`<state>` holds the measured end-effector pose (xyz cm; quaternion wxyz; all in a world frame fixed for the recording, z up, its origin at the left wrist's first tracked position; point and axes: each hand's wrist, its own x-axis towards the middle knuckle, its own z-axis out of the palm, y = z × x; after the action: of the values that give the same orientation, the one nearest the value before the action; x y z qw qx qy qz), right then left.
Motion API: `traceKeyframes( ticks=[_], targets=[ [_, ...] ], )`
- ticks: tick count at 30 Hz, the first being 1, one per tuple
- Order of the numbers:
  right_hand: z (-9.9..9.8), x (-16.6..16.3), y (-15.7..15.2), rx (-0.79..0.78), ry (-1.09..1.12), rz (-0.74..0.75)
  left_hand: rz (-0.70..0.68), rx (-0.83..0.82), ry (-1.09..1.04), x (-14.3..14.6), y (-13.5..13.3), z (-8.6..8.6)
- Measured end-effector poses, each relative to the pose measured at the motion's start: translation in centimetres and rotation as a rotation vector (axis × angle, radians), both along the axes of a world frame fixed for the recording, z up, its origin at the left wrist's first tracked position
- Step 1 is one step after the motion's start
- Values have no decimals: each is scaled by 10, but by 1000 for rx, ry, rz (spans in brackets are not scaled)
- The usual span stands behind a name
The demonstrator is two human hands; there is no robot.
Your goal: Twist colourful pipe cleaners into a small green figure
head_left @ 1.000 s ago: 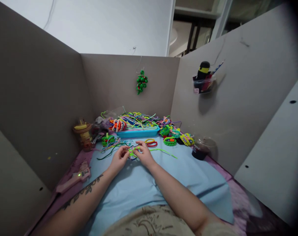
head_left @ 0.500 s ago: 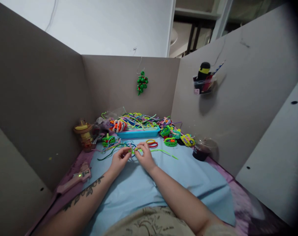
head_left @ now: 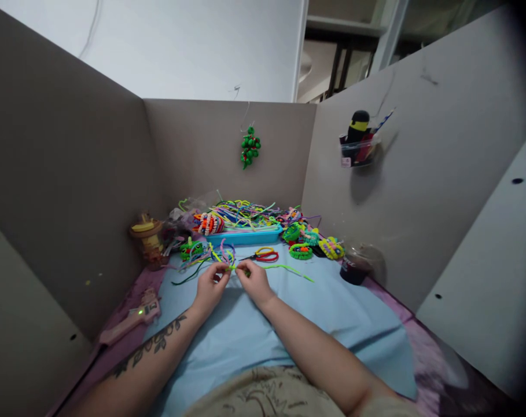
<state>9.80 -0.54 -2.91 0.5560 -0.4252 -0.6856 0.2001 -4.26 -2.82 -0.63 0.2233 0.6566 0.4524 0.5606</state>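
- Starting far left of the grip: pink glue gun [head_left: 130,320] lies on the purple cloth, green light on, well apart from both hands.
- Yellow-brown jar [head_left: 149,238] stands upright by the left wall, beyond and left of the grip.
- Green loop piece [head_left: 190,249] + a tangle of loose pipe cleaners [head_left: 210,255] lie just beyond the left hand, on the blue sheet [head_left: 245,330] covering the table.
- Left hand [head_left: 210,288]: tattooed forearm, thumb & forefinger pinched narrow on the near end of the green pipe cleaner [head_left: 284,269].
- Right hand [head_left: 254,283]: just beside the left, fingertips almost touching it, also pinched tight on the same green pipe cleaner; the short bit between the two grips is taut-ish, too small to see any twist.
- Rest of that green pipe cleaner trails off to the right of the grip, lying flat on the blue sheet.
- Scissors [head_left: 265,254] w/ red + yellow handles lie just beyond the right hand.
- Blue tray [head_left: 243,236] sits farther back, piled w/ mixed-colour pipe cleaners.
- Green bead bunch [head_left: 250,146] hangs on the back wall above the tray.
- Right of the grip: finished coiled rings [head_left: 315,243], green/yellow/pink, in a cluster near the right wall.
- Dark cup [head_left: 353,267] w/ clear lid stands upright, farthest right on the table.
- Clear wall pocket [head_left: 357,149] w/ a black-yellow tube is stuck on the right wall, high up.
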Motion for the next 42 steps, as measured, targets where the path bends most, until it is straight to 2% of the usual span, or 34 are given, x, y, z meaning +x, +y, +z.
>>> traceKeyframes(
  ticks=[7, 14, 20, 29, 33, 38, 42],
  targets=[
    [-3, 1, 4, 35, -98, -17, -18, -38, 21, -2, 8, -9],
    [0, 1, -2, 70, -120, -44, -33, -215, -282, 3, 10, -5],
    [1, 0, -7, 114, -154, 4, -19, -267, -397, 7, 7, -6],
    [3, 2, -6, 65, -99, 121, -2, -196, -296, 5, 9, -3],
    [3, 1, -4, 13, -96, 93, -13, -149, -288, 4, 12, -5],
    [6, 4, -5, 136, -185, 79, -26, -106, -259, 1, 13, -6],
    [8, 10, -3, 232, -217, 57, -101, -140, -146, 2, 12, -3]
  ],
)
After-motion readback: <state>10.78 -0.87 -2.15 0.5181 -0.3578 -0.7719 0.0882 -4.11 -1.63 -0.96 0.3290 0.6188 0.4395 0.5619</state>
